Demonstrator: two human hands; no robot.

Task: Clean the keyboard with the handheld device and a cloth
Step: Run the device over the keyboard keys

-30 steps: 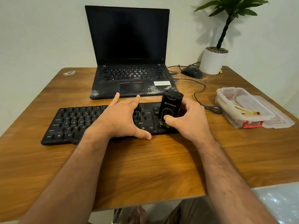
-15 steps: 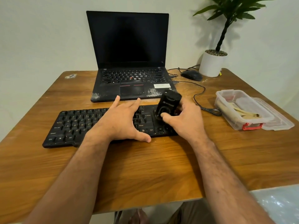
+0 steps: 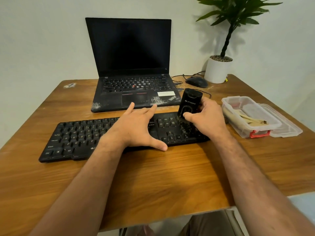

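Item 1, right hand (image 3: 207, 122): I see its grip clamped round the handheld device (image 3: 189, 103), thumb across the front face, fingers wrapped behind. The device is black, stands nearly upright with its top leaning slightly away, and its lower bristled end touches the right-hand keys of the keyboard (image 3: 81, 138).

Item 2, left hand (image 3: 134, 128): fingers straight and spread apart, palm pressing flat on the middle of the keyboard, thumb reaching over the near edge.

Item 3, keyboard: black, full-size, lying flat across the wooden counter (image 3: 170, 181), just in front of the laptop (image 3: 131, 65).

Item 4, laptop: open, screen dark, white scuffs on its palm rest.

Item 5, clear plastic box (image 3: 247, 114): right of the keyboard, red latch on the near side, lid (image 3: 288, 124) beside it.

Item 6, mouse (image 3: 196, 82) and potted plant (image 3: 219, 67): far right corner, cable trailing.

I see no cloth that I can identify.
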